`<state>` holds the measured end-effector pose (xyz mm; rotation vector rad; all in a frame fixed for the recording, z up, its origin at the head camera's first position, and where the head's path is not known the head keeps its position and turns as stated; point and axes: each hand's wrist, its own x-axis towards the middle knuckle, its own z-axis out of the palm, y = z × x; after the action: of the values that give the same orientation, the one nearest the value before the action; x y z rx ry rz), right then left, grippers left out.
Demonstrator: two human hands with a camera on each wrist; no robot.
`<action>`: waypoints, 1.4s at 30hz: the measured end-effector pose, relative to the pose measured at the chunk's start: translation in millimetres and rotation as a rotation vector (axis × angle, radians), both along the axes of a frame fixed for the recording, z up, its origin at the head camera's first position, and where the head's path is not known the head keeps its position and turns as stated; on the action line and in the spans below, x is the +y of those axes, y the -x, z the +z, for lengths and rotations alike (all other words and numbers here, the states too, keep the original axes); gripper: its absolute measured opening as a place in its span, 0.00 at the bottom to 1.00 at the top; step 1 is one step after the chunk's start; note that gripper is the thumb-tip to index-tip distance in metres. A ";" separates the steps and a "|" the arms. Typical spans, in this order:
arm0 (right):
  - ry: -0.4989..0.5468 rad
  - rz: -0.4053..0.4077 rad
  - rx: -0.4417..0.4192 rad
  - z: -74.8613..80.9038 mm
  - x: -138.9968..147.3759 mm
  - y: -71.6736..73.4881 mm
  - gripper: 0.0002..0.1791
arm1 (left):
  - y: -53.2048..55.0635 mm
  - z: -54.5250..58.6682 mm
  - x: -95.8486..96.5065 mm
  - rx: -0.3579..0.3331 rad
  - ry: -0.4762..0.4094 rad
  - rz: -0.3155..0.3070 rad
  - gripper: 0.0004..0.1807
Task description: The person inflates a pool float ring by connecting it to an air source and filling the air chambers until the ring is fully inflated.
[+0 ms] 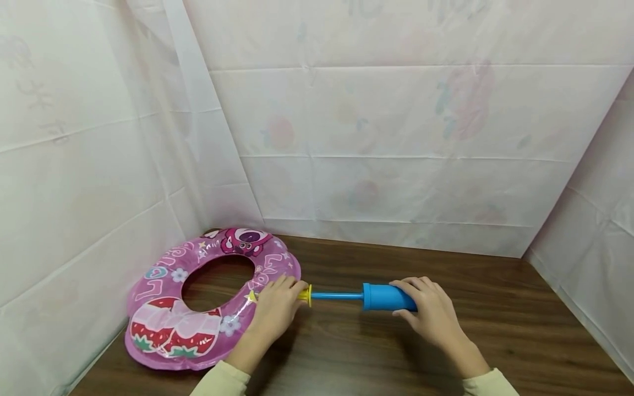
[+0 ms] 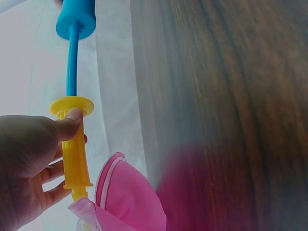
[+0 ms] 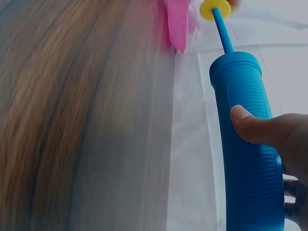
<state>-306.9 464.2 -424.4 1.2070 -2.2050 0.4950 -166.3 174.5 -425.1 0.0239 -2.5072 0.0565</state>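
With left hand (image 1: 279,305) curled round the yellow handle (image 2: 74,154) and right hand (image 1: 431,308) round the blue barrel (image 3: 252,178), entered by the rod (image 1: 338,296), holds the pump (image 1: 388,297) over the table (image 1: 495,319), beside the ring (image 1: 165,283) near the back left corner.

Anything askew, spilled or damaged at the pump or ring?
Nothing stands out: the pump, held by the left hand and right hand, looks intact; the pink ring shows no tear, the table no spill.

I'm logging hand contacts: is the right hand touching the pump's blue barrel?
Touching. The right wrist view shows it: the right hand has its thumb laid against the blue barrel, with no gap between.
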 end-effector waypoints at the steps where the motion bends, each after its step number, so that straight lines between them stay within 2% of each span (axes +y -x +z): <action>1: 0.002 -0.003 0.004 0.4 3.0 0.7 0.36 | -0.2 0.0 -0.4 0.002 0.002 0.000 0.14; 6: 0.024 -0.006 0.005 1.8 11.6 2.1 0.36 | -1.0 -3.4 -1.2 0.024 0.041 0.007 0.16; 10: 0.045 0.011 -0.007 3.3 7.7 0.1 0.36 | 0.1 -8.8 0.7 0.022 0.064 0.019 0.17; 15: 0.057 0.031 -0.010 6.8 -6.9 -1.3 0.35 | 3.3 -12.5 2.7 0.027 0.042 0.027 0.16; 23: 0.025 0.056 -0.008 10.6 -36.7 -4.2 0.33 | 6.2 -12.3 5.2 0.031 -0.003 0.030 0.16; 35: 0.043 0.055 -0.038 0.7 -72.2 -24.9 0.31 | 7.8 -13.2 8.2 0.019 0.015 0.017 0.14; 42: 0.030 0.055 -0.040 1.4 -90.1 -34.7 0.31 | 4.9 -13.5 8.8 0.002 -0.029 0.020 0.16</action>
<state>-272.1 374.2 -423.0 1.2549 -2.1944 0.5767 -171.2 183.2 -438.6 0.0604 -2.5060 0.0288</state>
